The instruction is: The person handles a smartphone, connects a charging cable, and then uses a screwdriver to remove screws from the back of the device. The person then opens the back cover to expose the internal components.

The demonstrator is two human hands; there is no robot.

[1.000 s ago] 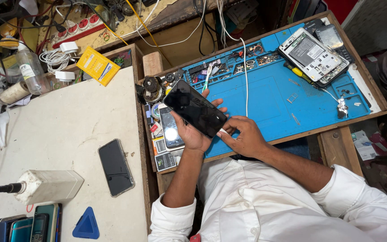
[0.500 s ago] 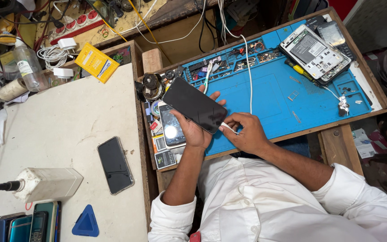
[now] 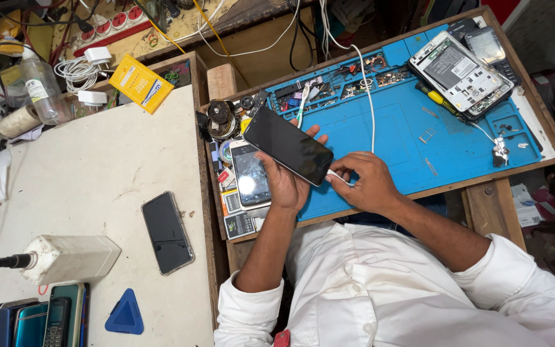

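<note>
My left hand (image 3: 288, 184) holds a black smartphone (image 3: 288, 144) with its dark screen facing up, above the left part of the blue work mat (image 3: 399, 135). My right hand (image 3: 366, 182) pinches the plug end of a white cable (image 3: 362, 71) right at the phone's lower end. The cable runs up across the mat and off the far edge. Under my left hand a second phone (image 3: 250, 175) with a lit screen lies on the mat's left side.
An opened phone (image 3: 460, 74) with bare insides lies at the mat's far right, a yellow-handled screwdriver (image 3: 437, 97) beside it. On the white table at left are a dark phone (image 3: 167, 232), a white bottle (image 3: 65, 258), a blue triangular pick (image 3: 125, 313) and a yellow box (image 3: 140, 83).
My right hand slid to the phone's lower end and now holds the white cable plug against it. The phone in my left hand tilted a little flatter.
</note>
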